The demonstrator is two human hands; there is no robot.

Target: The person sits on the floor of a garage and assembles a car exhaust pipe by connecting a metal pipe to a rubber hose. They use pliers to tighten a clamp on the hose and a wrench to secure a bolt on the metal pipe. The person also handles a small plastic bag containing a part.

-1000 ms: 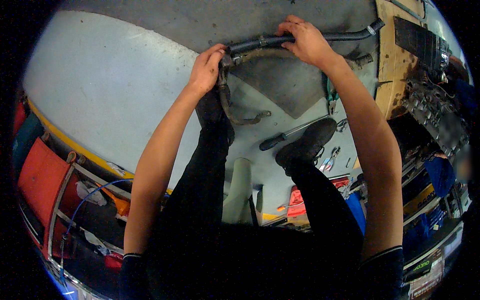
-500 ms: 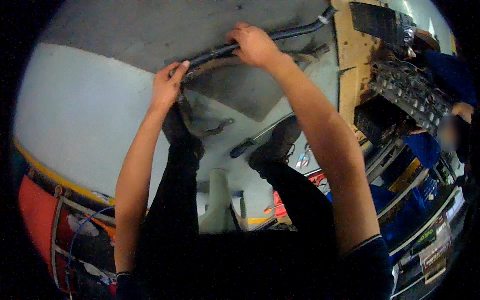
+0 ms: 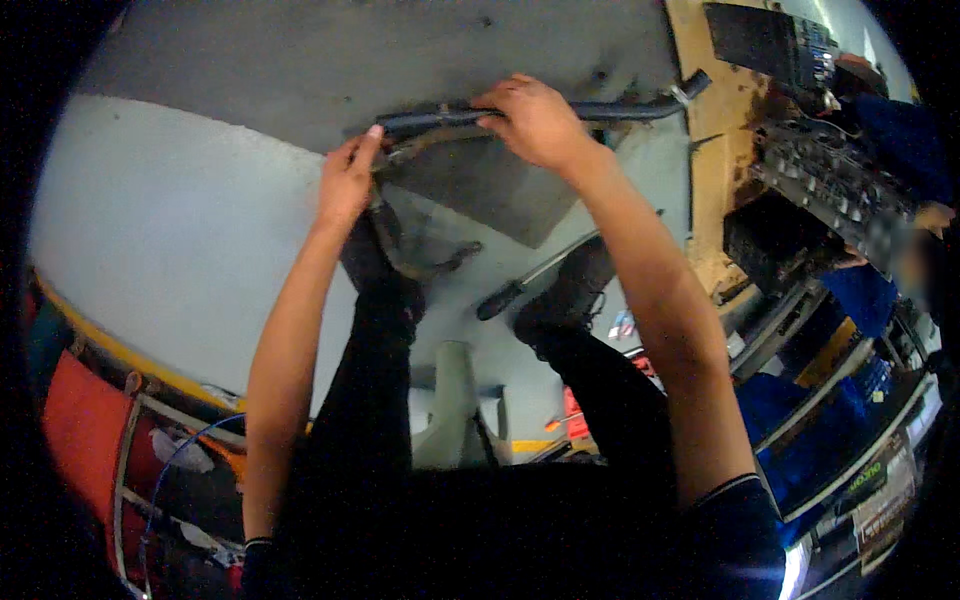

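A long black hose (image 3: 635, 111) with a bent right end and a pale clamp lies crosswise in front of me. My left hand (image 3: 347, 185) pinches its left end, thumb on top. My right hand (image 3: 538, 122) grips it near the middle, with fingers curled over it. Under my left hand a dark curved pipe (image 3: 385, 222) runs down toward my left shoe, its near end bent to the right. Where this pipe meets the hose is hidden by my hands. A long tool with a black handle (image 3: 500, 300) rests on the floor beside my right shoe (image 3: 560, 305).
On the right are a brown board (image 3: 712, 190), a metal engine part (image 3: 825, 180) and a cart with blue cloths (image 3: 790, 410). Part of another person shows at the far right edge. A red panel and metal frame (image 3: 85, 405) stand at lower left. A pale green stand (image 3: 452, 400) is between my legs.
The hose's bent right end has swung down toward me, so the hose now lies more level. Both hands have kept their grip and moved slightly with it. The whole view has shifted a little.
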